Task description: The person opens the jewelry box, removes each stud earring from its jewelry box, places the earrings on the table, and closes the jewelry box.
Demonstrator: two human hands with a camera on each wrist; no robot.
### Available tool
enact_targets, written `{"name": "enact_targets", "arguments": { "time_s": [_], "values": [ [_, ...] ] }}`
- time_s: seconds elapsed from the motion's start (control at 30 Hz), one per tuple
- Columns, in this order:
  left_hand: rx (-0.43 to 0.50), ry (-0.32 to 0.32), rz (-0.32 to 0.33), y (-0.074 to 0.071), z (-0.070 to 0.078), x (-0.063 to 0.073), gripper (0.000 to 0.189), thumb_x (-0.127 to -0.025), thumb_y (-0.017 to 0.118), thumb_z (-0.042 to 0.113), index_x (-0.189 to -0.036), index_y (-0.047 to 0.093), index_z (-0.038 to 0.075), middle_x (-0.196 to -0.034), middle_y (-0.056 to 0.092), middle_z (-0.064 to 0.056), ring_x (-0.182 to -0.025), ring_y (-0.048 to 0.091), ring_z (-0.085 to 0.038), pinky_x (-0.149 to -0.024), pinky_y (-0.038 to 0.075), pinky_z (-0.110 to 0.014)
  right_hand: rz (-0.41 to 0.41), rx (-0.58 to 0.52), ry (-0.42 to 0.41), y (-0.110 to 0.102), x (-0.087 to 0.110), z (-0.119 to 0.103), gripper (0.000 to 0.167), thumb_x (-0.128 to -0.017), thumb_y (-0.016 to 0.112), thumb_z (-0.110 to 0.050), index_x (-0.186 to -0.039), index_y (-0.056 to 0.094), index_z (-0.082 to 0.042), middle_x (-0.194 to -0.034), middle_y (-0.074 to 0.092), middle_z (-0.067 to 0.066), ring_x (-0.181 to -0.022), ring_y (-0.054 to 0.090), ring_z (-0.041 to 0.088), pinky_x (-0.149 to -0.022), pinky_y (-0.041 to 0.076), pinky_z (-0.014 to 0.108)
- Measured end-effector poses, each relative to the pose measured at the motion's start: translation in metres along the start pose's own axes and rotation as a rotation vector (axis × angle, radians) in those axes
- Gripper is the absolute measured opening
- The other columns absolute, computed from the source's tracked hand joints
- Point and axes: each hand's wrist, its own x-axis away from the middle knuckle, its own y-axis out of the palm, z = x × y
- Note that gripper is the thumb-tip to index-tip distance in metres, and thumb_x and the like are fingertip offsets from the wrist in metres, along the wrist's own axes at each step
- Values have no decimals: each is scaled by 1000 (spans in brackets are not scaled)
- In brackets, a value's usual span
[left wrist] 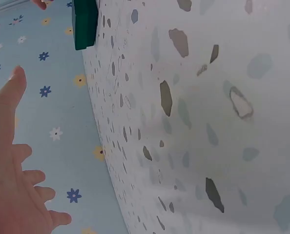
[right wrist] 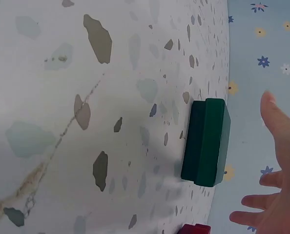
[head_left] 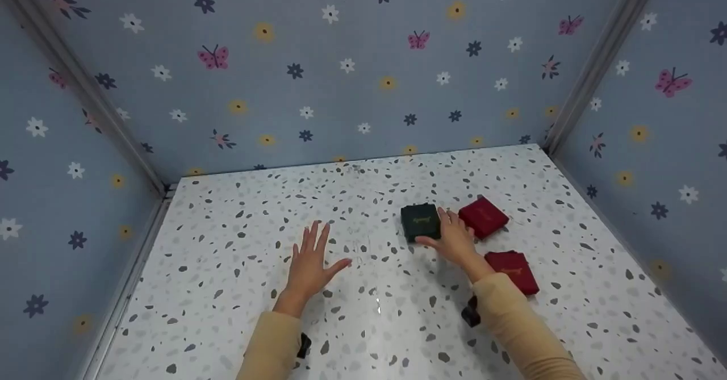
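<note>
A dark green square box (head_left: 421, 222) with gold lettering on its lid lies on the speckled tabletop. My right hand (head_left: 456, 240) hovers at its right side, thumb and fingers spread apart; in the right wrist view a gap shows between the hand (right wrist: 284, 165) and the green box (right wrist: 206, 142). Two red boxes of similar shape lie nearby, one red box (head_left: 483, 217) just beyond the right fingers, another red box (head_left: 512, 272) beside the right wrist. Over the table's left part, my left hand (head_left: 308, 269) is held with its fingers extended and nothing in it.
The white tabletop (head_left: 363, 198) with grey specks is bounded by blue flowered panels: a back wall (head_left: 341, 96), a left wall (head_left: 62, 215) and a right wall (head_left: 670, 158). Metal posts (head_left: 602, 56) stand at the corners. Dark wrist straps show under both sleeves.
</note>
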Motion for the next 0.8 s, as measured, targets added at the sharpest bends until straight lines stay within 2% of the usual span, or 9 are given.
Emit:
{"name": "enact_targets", "arguments": {
  "time_s": [0.5, 0.8],
  "values": [
    [145, -46, 78, 24, 1, -6, 81, -77, 62, 46, -138, 27, 5, -141, 23, -17, -127, 23, -33, -101, 24, -45, 16, -124, 93, 22, -19, -1, 99, -68, 62, -60, -138, 22, -2, -134, 28, 25, -121, 27, 39, -95, 23, 58],
    [228, -74, 86, 35, 5, -5, 77, -79, 61, 42, -138, 26, 6, -143, 20, -14, -127, 26, -30, -101, 27, -41, 11, -156, 166, 34, -26, -2, 106, -65, 65, -60, -138, 18, 0, -134, 25, 26, -120, 29, 39, -95, 25, 56]
  ]
}}
